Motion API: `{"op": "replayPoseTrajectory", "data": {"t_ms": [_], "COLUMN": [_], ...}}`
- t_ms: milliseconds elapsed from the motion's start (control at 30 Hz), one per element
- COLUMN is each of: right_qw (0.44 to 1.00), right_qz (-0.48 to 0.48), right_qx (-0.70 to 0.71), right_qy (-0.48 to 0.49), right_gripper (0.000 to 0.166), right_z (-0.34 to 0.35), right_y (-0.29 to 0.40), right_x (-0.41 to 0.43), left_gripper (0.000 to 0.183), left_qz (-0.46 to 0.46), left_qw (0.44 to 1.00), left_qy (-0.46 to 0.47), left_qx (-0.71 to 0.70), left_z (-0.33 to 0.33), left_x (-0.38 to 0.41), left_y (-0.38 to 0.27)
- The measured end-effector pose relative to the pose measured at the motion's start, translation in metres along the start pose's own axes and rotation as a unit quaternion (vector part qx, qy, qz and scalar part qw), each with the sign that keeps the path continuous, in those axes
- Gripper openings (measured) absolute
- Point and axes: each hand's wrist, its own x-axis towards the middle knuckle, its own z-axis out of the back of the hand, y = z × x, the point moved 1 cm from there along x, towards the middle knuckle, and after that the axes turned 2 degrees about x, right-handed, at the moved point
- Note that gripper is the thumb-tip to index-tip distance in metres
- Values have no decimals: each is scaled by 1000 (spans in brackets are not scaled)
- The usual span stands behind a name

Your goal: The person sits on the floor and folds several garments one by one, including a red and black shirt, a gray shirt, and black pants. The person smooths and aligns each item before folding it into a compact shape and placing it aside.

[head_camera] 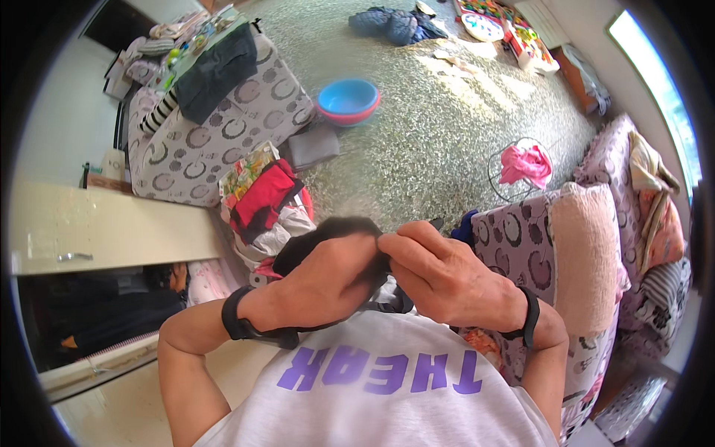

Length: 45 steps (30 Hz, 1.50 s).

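Note:
Black cloth [304, 240], blurred and bunched, is held up in front of my chest. My left hand [318, 282] grips it, with part of the cloth hanging over the far side of the fingers. My right hand [447, 274] pinches its edge between thumb and fingers, close against the left hand. What kind of garment it is cannot be made out. Beyond my left hand lies a heap of clothes, with a red and black garment [262, 204] on top and white cloth [282, 226] beside it. A red rim [307, 204] shows at the heap's edge.
At left, an open drawer [111, 304] holds dark clothes. A patterned sofa [240, 123] bears dark trousers [218, 75]. Stacked basins [349, 100] and a grey folded item [314, 148] rest on the speckled floor [413, 151]. A patterned seat [514, 240] and a stool with pink cloth [525, 165] stand right.

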Motion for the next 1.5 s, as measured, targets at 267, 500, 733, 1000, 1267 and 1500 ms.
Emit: {"op": "replayPoseTrajectory", "data": {"t_ms": [267, 500, 733, 1000, 1267, 1500], "right_qw": [987, 958, 966, 947, 963, 949], "right_qz": [-24, -65, 24, -142, -70, -67], "right_qx": [-13, -26, -65, 149, 125, 179], "right_qy": [-160, -277, -249, -246, -228, -252], "right_gripper": [19, 36, 30, 52, 48, 50], "right_z": [-8, -23, -26, -35, -65, -62], "right_y": [-5, -6, -3, -9, -5, -3], "right_x": [-27, -50, -51, -55, -49, -50], "left_gripper": [25, 29, 21, 20, 28, 29], "left_qz": [160, 202, 167, 200, 199, 244], "left_qw": [976, 955, 970, 942, 905, 902], "left_qy": [-23, -67, -117, -193, -255, -245], "left_qx": [-150, -209, -133, -187, -276, -258], "left_z": [-18, -27, -23, -21, -22, -23], "left_x": [-2, -4, -10, -29, -37, -42], "left_y": [-7, -8, -4, 1, -5, -8]}}
